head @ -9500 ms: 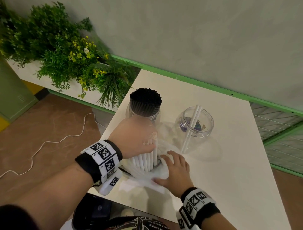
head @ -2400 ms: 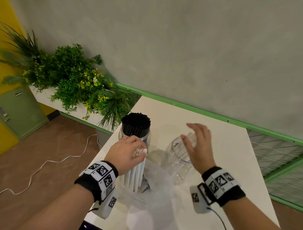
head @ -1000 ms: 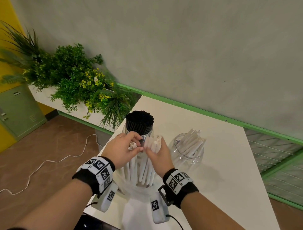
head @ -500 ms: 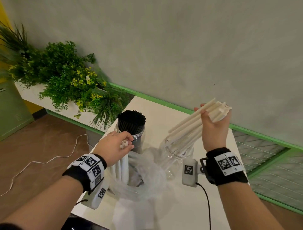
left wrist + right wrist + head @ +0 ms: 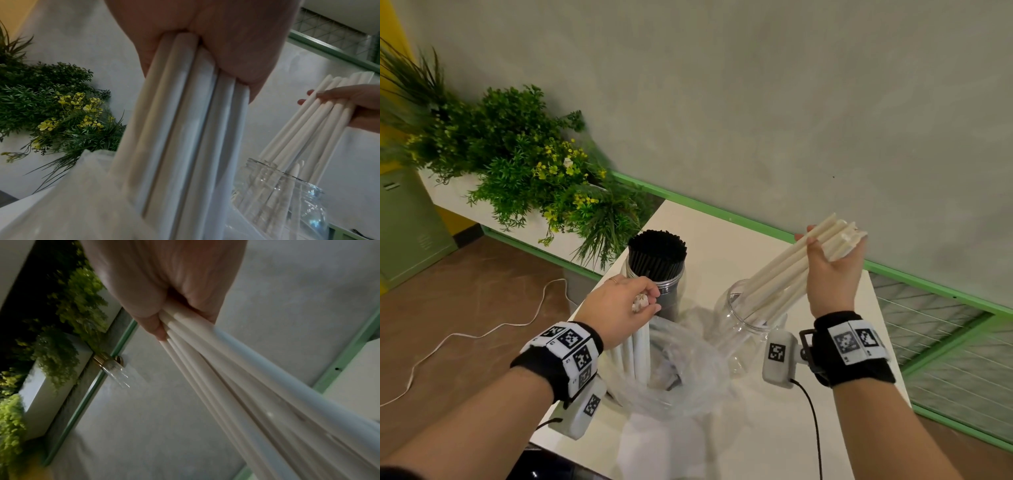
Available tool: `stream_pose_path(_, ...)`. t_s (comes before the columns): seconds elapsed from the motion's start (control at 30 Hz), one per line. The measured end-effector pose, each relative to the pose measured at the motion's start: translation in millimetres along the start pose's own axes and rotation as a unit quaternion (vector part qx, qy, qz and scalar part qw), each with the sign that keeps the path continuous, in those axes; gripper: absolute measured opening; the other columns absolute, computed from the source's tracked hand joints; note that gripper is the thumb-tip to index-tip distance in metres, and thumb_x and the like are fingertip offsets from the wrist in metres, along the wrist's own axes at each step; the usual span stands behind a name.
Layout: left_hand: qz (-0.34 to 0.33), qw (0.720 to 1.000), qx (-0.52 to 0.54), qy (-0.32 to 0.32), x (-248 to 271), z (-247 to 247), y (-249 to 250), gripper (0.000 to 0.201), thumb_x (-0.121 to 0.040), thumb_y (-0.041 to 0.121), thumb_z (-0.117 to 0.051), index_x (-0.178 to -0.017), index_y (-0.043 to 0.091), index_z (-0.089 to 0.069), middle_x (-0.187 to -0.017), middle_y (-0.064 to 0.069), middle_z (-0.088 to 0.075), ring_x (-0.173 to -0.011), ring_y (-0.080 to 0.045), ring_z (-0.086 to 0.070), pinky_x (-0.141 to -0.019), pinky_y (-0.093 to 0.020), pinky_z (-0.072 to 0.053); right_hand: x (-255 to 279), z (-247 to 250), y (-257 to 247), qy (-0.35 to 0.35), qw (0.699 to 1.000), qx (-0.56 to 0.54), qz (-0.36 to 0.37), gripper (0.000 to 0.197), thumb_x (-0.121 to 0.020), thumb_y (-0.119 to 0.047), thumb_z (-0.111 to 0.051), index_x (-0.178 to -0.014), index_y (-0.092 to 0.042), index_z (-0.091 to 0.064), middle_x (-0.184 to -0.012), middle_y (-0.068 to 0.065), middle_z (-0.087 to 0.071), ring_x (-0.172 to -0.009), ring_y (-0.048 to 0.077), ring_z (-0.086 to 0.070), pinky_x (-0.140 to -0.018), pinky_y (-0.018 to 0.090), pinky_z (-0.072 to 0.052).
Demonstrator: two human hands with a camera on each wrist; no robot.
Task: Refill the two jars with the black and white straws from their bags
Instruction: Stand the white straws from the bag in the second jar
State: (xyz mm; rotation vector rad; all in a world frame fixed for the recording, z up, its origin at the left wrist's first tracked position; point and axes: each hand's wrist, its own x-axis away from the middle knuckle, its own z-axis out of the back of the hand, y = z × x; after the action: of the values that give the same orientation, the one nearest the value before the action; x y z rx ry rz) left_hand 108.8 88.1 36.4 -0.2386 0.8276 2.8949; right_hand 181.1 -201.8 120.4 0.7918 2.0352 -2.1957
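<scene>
Straws fill both hands above a white tabletop (image 5: pixel 722 240) set against a grey wall. The right hand (image 5: pixel 830 274) is raised over the clear glass jar (image 5: pixel 736 308), its fingers (image 5: pixel 329 95) curled around a slanted bundle of white straws (image 5: pixel 791 270); the bundle's lower ends dip into the jar's open mouth while the upper ends fan out past the hand toward the wall. In the right wrist view the thumb and fingers press the straws together near their tops.

The left hand (image 5: pixel 619 308) sits lower and nearer the tabletop's left edge, fingers closed around the tops of a second bunch of white straws (image 5: pixel 635 353) that stands almost upright with its lower part inside a crumpled clear plastic bag (image 5: pixel 681 377). The left wrist view shows about 5 straws side by side, squeezed between palm and fingers. The bag lies open on the tabletop just in front of both jars.

Behind the left hand stands the other jar (image 5: pixel 671 291), packed full with black straws (image 5: pixel 656 250) whose ends rise above its rim. It stands just to the left of the glass jar.

Leafy green plants with small yellow flowers (image 5: pixel 517 164) sit in a white planter left of the tabletop, and a white cable (image 5: pixel 482 329) trails across the brown floor. Both wrists carry black bands with printed square markers.
</scene>
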Motion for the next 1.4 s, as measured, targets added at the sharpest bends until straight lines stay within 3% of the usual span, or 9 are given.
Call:
stream_pose_path(0.37,0.007,1.0,0.005,0.008,1.5,0.5,4.3,0.008,-0.088,0.04,-0.058,-0.094,0.036,-0.055,-0.085,0.027,-0.053,-0.095,-0.008,-0.048,-0.068,-0.022,-0.03,23.2,-21.2,67.3,-0.077,0.99,0.051,-0.109,0.031,-0.085,-0.005,-0.061,-0.095,-0.033,-0.051,-0.101,-0.004,-0.071,-0.096,0.019,-0.069,-0.088,0.048,-0.054)
stream_pose_path(0.53,0.005,1.0,0.008,0.011,2.7,0.8,3.8,0.008,-0.088,0.04,-0.058,-0.093,0.035,-0.055,-0.084,0.025,-0.052,-0.094,-0.008,-0.046,-0.064,-0.019,-0.03,27.7,-20.8,90.7,-0.079,0.982,0.105,-0.133,0.024,-0.083,-0.014,-0.063,-0.098,-0.029,-0.052,-0.101,0.001,-0.07,-0.093,0.017,-0.067,-0.084,0.043,-0.055)
stream_pose_path(0.63,0.007,1.0,0.006,0.011,2.5,0.4,3.5,0.009,-0.088,0.041,-0.058,-0.094,0.035,-0.055,-0.084,0.026,-0.051,-0.094,-0.008,-0.046,-0.063,-0.012,-0.028,29.9,-19.2,98.7,-0.077,0.983,0.098,-0.137,0.024,-0.084,-0.009,-0.067,-0.099,-0.025,-0.057,-0.101,-0.007,-0.071,-0.095,0.01,-0.065,-0.088,0.035,-0.053)
stream_pose_path(0.73,0.007,1.0,0.003,0.01,1.5,-0.7,2.1,0.008,-0.087,0.042,-0.057,-0.092,0.037,-0.054,-0.09,0.022,-0.056,-0.095,-0.008,-0.046,-0.066,-0.019,-0.029,29.0,-18.7,103.6,-0.083,0.983,0.09,-0.137,0.032,-0.081,-0.005,-0.069,-0.098,-0.028,-0.056,-0.1,-0.009,-0.071,-0.098,0.009,-0.065,-0.093,0.037,-0.05)
stream_pose_path(0.9,0.015,1.0,0.004,0.01,0.8,-1.5,2.3,0.008,-0.087,0.042,-0.058,-0.091,0.036,-0.055,-0.091,0.022,-0.056,-0.097,-0.008,-0.046,-0.069,-0.023,-0.031,29.3,-14.5,103.1,-0.084,0.987,0.092,-0.098,0.045,-0.084,-0.003,-0.068,-0.112,-0.031,-0.047,-0.102,-0.008,-0.069,-0.088,-0.008,-0.061,-0.092,0.028,-0.047)
stream_pose_path(1.03,0.017,1.0,-0.001,0.008,0.6,-1.9,1.1,0.009,-0.087,0.043,-0.057,-0.091,0.036,-0.055,-0.094,0.019,-0.059,-0.096,-0.009,-0.047,-0.07,-0.024,-0.032,26.2,-6.1,104.0,-0.1,0.987,0.11,-0.061,0.064,-0.082,0.001,-0.068,-0.13,-0.029,-0.038,-0.115,-0.005,-0.059,-0.099,0.004,-0.063,-0.094,0.027,-0.047)
stream_pose_path(1.13,0.015,1.0,0.001,0.006,0.5,-1.9,1.5,0.008,-0.087,0.043,-0.057,-0.091,0.035,-0.056,-0.095,0.019,-0.06,-0.096,-0.009,-0.047,-0.071,-0.024,-0.032,22.2,2.6,104.3,-0.112,0.964,0.231,0.065,0.074,-0.076,0.002,-0.073,-0.138,-0.02,-0.038,-0.132,0.002,-0.044,-0.118,0.013,-0.047,-0.102,0.023,-0.035)
stream_pose_path(1.33,0.019,1.0,0.001,0.004,0.1,-3.4,1.0,0.006,-0.087,0.043,-0.057,-0.089,0.038,-0.054,-0.097,0.02,-0.06,-0.096,-0.008,-0.046,-0.071,-0.023,-0.031,12.7,23.9,117.9,-0.15,0.887,0.4,0.175,0.05,-0.086,0.0,-0.061,-0.134,-0.01,-0.05,-0.138,0.01,-0.045,-0.124,0.029,-0.036,-0.109,0.041,-0.033)
stream_pose_path(1.4,0.021,1.0,0.0,0.004,0.0,-4.3,0.2,0.006,-0.087,0.043,-0.057,-0.089,0.038,-0.054,-0.096,0.019,-0.06,-0.095,-0.008,-0.046,-0.069,-0.023,-0.031,14.3,28.7,118.4,-0.212,0.89,0.383,0.129,0.04,-0.096,-0.004,-0.048,-0.136,-0.011,-0.05,-0.142,0.002,-0.045,-0.132,0.024,-0.038,-0.112,0.023,-0.025)
